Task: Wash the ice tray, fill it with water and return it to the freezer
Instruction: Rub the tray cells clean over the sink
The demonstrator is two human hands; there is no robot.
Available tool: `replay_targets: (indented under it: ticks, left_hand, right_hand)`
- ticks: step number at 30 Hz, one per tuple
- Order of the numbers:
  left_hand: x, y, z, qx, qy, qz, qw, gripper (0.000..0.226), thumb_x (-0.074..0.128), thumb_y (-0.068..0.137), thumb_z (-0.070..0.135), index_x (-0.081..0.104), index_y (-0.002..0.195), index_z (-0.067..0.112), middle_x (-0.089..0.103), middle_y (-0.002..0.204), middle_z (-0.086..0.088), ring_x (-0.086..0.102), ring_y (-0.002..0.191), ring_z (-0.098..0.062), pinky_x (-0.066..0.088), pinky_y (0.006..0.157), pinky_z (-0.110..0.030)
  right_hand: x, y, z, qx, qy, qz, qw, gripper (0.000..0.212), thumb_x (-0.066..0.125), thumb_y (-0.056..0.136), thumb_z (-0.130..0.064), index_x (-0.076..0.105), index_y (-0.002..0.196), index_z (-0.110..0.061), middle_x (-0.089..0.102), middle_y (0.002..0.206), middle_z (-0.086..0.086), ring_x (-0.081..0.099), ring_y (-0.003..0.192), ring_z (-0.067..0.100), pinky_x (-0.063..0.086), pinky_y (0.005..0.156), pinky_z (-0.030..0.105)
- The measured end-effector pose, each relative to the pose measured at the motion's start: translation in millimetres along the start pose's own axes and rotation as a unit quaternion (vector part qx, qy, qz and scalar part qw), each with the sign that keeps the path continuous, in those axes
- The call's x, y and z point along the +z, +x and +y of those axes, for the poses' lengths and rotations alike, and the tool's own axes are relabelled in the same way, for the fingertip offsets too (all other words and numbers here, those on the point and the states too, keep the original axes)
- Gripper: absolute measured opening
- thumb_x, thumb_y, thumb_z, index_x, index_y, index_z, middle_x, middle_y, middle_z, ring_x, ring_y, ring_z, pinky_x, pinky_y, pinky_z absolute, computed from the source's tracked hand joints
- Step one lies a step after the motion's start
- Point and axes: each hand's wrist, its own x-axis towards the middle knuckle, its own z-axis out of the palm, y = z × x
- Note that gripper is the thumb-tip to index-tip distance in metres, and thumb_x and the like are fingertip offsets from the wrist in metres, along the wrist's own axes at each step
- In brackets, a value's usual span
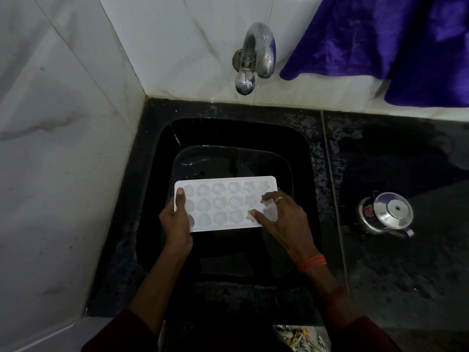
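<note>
White ice tray [223, 207] held roughly level over black sink [300, 153], long side across the view, above front half of basin. Approx 3 rows of cavities: rounded shapes on most of it, star shapes at right end.

L hand [177, 224] gripping left short end of tray: thumb [180, 192] flat on top near the corner, other fingers tucked below, out of sight.

R hand [286, 219] laid over right end, fingers spread and fairly straight, tips pressing into star cavities; not wrapped round anything visible. Pale clear patch under those fingers, ice or water, can't tell. Ring [278, 198] on one finger, orange band [312, 262] at wrist. Dark red sleeves [121, 331] at bottom edge.

Sink bottom glossy w/ wet sheen. Chrome tap [256, 52] on white tiled wall [63, 123], spout above back of sink. Purple cloth [380, 41] hanging on wall to the right of tap. Dark speckled surface [380, 275] round sink, wet patches. Steel pot w/ lid [388, 213] on surface, well right of sink.
</note>
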Motion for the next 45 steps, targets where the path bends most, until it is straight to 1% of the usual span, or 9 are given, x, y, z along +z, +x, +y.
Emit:
replay_targets:
  ticks: [3,6,10,14,19,25,31,37,45]
  left_hand:
    - [0.2,0.0,0.2,0.000,-0.001,0.003,1.000,0.026,0.066,0.093,0.043,0.075,0.097,0.019,0.075,0.099,-0.005,0.072,0.099,-0.030,0.060,0.086,-0.048]
    - [0.2,0.4,0.5,0.001,0.000,0.001,1.000,0.027,0.066,0.093,0.045,0.075,0.098,0.020,0.075,0.100,-0.005,0.072,0.099,-0.030,0.060,0.085,-0.048]
    - [-0.9,1.8,0.5,0.001,0.006,0.003,1.000,0.028,0.065,0.093,0.046,0.075,0.098,0.020,0.076,0.101,-0.006,0.072,0.099,-0.030,0.059,0.087,-0.050]
    - [0.2,0.3,3.5,0.005,0.012,0.000,1.000,0.025,0.064,0.094,0.044,0.074,0.094,0.020,0.075,0.096,-0.003,0.072,0.098,-0.028,0.060,0.085,-0.044]
    - [0.0,0.5,3.9,0.005,0.015,0.005,1.000,0.035,0.065,0.093,0.045,0.074,0.106,0.014,0.075,0.097,-0.002,0.072,0.096,-0.024,0.060,0.085,-0.042]
    - [-0.2,0.9,2.6,0.003,0.018,0.006,1.000,0.026,0.065,0.094,0.043,0.074,0.098,0.018,0.074,0.095,-0.002,0.071,0.095,-0.023,0.059,0.084,-0.040]
    - [0.1,-0.7,2.4,0.007,0.028,0.006,1.000,0.025,0.064,0.095,0.042,0.073,0.100,0.019,0.072,0.090,0.003,0.069,0.085,-0.016,0.057,0.075,-0.033]
    - [0.9,1.9,1.6,0.009,0.041,0.011,0.999,0.032,0.064,0.094,0.045,0.073,0.108,0.018,0.073,0.097,0.000,0.070,0.093,-0.020,0.059,0.083,-0.039]
    - [2.9,1.2,-0.2,-0.005,0.019,0.026,0.999,0.032,0.065,0.094,0.043,0.074,0.105,0.015,0.073,0.092,0.001,0.070,0.087,-0.018,0.059,0.075,-0.034]
  right_hand:
    - [1.6,-1.1,-1.8,-0.005,-0.015,0.009,1.000,0.047,0.073,0.077,-0.059,0.063,0.110,-0.027,0.062,0.122,-0.009,0.065,0.099,0.010,0.054,0.083,0.027]
    - [6.6,-3.0,1.4,-0.006,-0.025,0.018,1.000,0.046,0.070,0.080,-0.060,0.063,0.112,-0.029,0.060,0.126,-0.009,0.066,0.099,0.013,0.057,0.083,0.033]
    - [8.1,-2.2,4.4,-0.004,-0.044,0.001,0.999,0.056,0.064,0.081,-0.066,0.067,0.118,-0.025,0.060,0.129,-0.007,0.068,0.100,0.015,0.058,0.085,0.038]
    - [5.2,-0.3,2.4,-0.005,-0.058,-0.008,0.998,0.056,0.062,0.082,-0.067,0.069,0.116,-0.023,0.062,0.127,-0.008,0.068,0.098,0.014,0.058,0.084,0.035]
    - [1.4,-0.5,1.3,-0.005,-0.057,-0.009,0.998,0.048,0.061,0.079,-0.068,0.063,0.109,-0.030,0.066,0.117,-0.010,0.066,0.098,0.009,0.057,0.082,0.031]
    - [0.8,-0.2,4.5,0.004,-0.064,-0.013,0.998,0.054,0.058,0.076,-0.074,0.064,0.112,-0.034,0.068,0.114,-0.009,0.067,0.097,0.010,0.057,0.083,0.032]
    - [1.0,2.2,7.4,0.022,-0.089,-0.063,0.994,0.076,0.045,0.070,-0.084,0.068,0.119,-0.029,0.066,0.110,0.004,0.067,0.094,0.019,0.057,0.083,0.035]
    - [-2.3,5.2,4.9,0.019,-0.092,-0.066,0.993,0.060,0.054,0.074,-0.078,0.064,0.111,-0.031,0.066,0.108,0.000,0.066,0.093,0.016,0.055,0.081,0.033]
    - [2.3,0.6,3.9,-0.003,-0.051,-0.002,0.999,0.046,0.064,0.081,-0.064,0.059,0.107,-0.026,0.069,0.112,-0.004,0.067,0.096,0.014,0.056,0.080,0.033]
